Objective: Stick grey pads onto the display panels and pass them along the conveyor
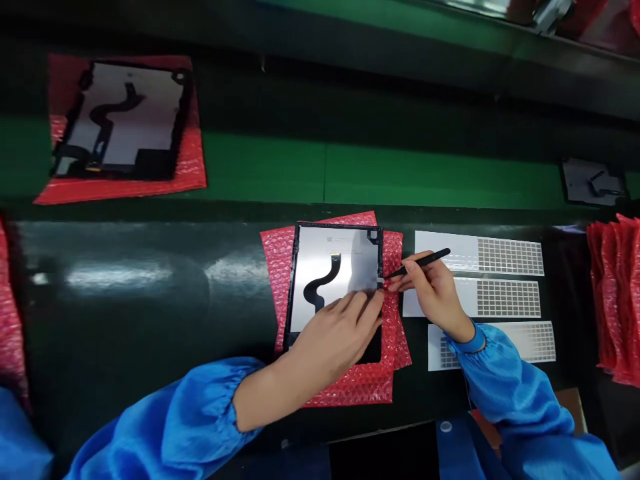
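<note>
A tablet screen panel point(315, 253), silver-backed with a black frame and a dark curved ribbon cable point(313, 291), lies on red bubble-wrap bags point(350, 390). My left hand point(345, 327) rests across its lower right part, fingers stretched towards the right edge and covering part of the cable. Black tweezers point(425, 260) are pinched in my right hand point(433, 287). Their tip meets the panel's right edge, at a small pale piece whose kind is too small to make out.
Three white sticker sheets point(509, 299) with small grid squares lie to the right. Another screen panel point(160, 113) sits on red wrap at the upper left. A smaller-looking panel point(593, 181) is at the far right, above a stack of red bubble bags point(617, 300).
</note>
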A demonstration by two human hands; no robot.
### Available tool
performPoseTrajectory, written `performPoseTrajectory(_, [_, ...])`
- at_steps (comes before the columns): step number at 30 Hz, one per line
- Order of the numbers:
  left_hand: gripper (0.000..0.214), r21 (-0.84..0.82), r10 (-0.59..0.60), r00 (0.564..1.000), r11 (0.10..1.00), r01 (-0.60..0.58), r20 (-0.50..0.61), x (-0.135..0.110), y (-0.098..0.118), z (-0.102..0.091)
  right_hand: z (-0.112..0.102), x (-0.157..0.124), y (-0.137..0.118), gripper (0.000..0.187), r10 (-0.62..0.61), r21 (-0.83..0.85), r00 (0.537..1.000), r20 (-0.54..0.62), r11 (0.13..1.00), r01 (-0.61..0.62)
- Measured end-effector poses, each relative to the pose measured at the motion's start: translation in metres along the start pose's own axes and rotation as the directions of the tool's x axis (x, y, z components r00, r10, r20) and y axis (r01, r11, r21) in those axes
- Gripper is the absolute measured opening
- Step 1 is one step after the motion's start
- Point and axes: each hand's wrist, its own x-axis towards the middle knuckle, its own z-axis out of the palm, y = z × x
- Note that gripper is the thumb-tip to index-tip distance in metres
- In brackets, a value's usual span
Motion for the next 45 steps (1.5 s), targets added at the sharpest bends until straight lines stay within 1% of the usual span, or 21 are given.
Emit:
performPoseTrajectory(2, [0.041, 0.021, -0.017, 1.000, 1.000, 0.017, 0.013, 0.001, -0.006, 0.003, 0.003, 0.006, 0.006, 0.036, 0.001, 0.002, 1.000, 0.008, 1.000, -0.001])
performPoseTrajectory(5, [0.042, 0.019, -0.012, 0.999, 1.000, 0.011, 0.039, 0.002, -0.008, 0.004, 0.002, 0.009, 0.010, 0.035, 0.018, -0.003, 1.000, 0.021, 1.000, -0.017])
performPoseTrajectory(11, [0.044, -0.037, -0.030, 0.997, 0.999, 0.033, 0.066, 0.001, -0.009, 0.006, 0.002, 0.011, 0.006, 0.036, 0.048, -0.009, 0.998, 0.030, 0.999, -0.048])
performPoseTrajectory(14, [0.044, -0.086, -0.038, 0.994, 0.995, 0.047, 0.104, 0.002, -0.010, 0.005, 0.002, 0.011, 0.006, 0.035, 0.054, -0.012, 0.998, 0.032, 0.998, -0.054])
performPoseTrajectory(18, [0.045, -0.062, -0.007, 0.989, 0.998, 0.016, 0.146, 0.004, -0.012, 0.001, 0.001, 0.011, 0.008, 0.034, 0.063, -0.007, 0.997, 0.035, 0.998, -0.063])
performPoseTrajectory(21, [0.046, -0.044, 0.011, 0.991, 0.999, -0.006, 0.130, 0.004, -0.012, 0.000, 0.001, 0.012, 0.008, 0.033, 0.063, -0.001, 0.998, 0.032, 0.998, -0.063])
performPoseTrajectory(29, [0.042, -0.060, 0.005, 0.994, 0.998, 0.002, 0.111, 0.005, -0.014, -0.001, 0.001, 0.012, 0.009, 0.031, 0.071, 0.016, 0.996, 0.047, 0.997, -0.072])
performPoseTrajectory(35, [0.052, -0.031, 0.007, 0.999, 0.999, -0.006, 0.047, 0.004, -0.013, 0.002, 0.001, 0.011, 0.007, 0.032, 0.050, 0.008, 0.998, 0.044, 0.999, -0.050])
performPoseTrajectory(41, [0.054, -0.038, -0.005, 0.999, 0.999, 0.006, 0.032, 0.003, -0.014, 0.003, 0.003, 0.012, 0.010, 0.031, 0.053, 0.009, 0.997, 0.060, 0.999, -0.054])
performPoseTrajectory(43, [0.053, -0.066, -0.009, 1.000, 0.998, 0.010, 0.021, 0.004, -0.015, 0.003, 0.003, 0.013, 0.010, 0.031, 0.043, 0.042, 0.998, 0.042, 0.998, -0.045])
performPoseTrajectory(45, [0.051, -0.098, -0.012, 1.000, 0.995, 0.013, 0.004, 0.005, -0.016, 0.003, 0.002, 0.013, 0.004, 0.031, 0.023, 0.078, 1.000, 0.000, 0.997, -0.023])
